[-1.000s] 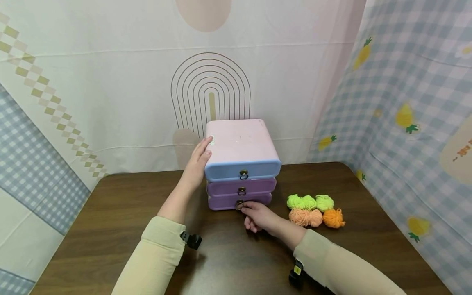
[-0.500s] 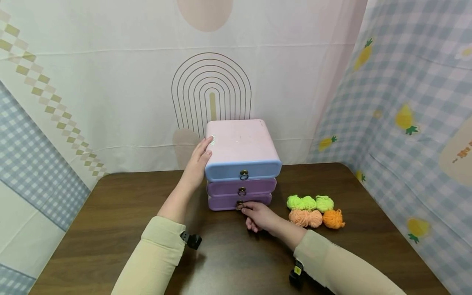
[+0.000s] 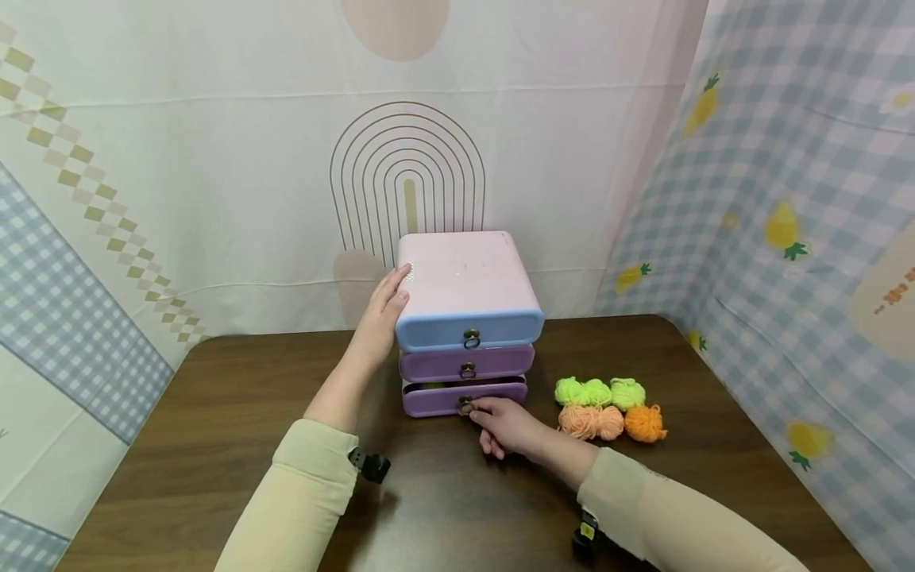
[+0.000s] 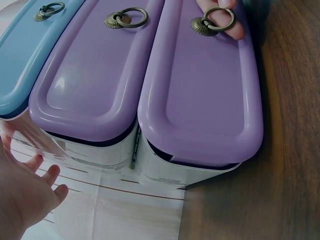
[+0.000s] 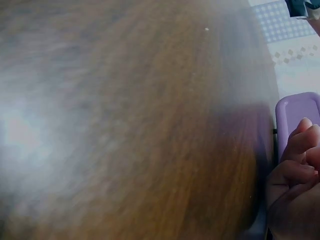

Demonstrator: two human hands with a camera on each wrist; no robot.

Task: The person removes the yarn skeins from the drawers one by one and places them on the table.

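Note:
A small chest of drawers with a pink top (image 3: 468, 274) stands at the back middle of the table. Its front has a blue drawer (image 3: 432, 332), a purple middle drawer (image 3: 432, 366) and a purple bottom drawer (image 3: 432, 403), which stands slightly pulled out with a dark gap above its front. My right hand (image 3: 511, 425) pinches the bottom drawer's brass ring pull (image 4: 233, 20). Against the chest's upper left side rests my left hand (image 3: 375, 324), fingers extended. What the bottom drawer holds is too dim to tell.
Right of the chest lie small yarn balls: green yarn (image 3: 584, 392), peach yarn (image 3: 592, 423) and orange yarn (image 3: 646, 424). A printed cloth (image 3: 572, 159) hangs right behind the brown wooden table (image 3: 257, 413), and a checked cloth (image 3: 750, 318) borders its right side.
The bottom drawer has come out a little toward me, with my right hand moving back along with its ring pull. My left hand stays on the chest's side.

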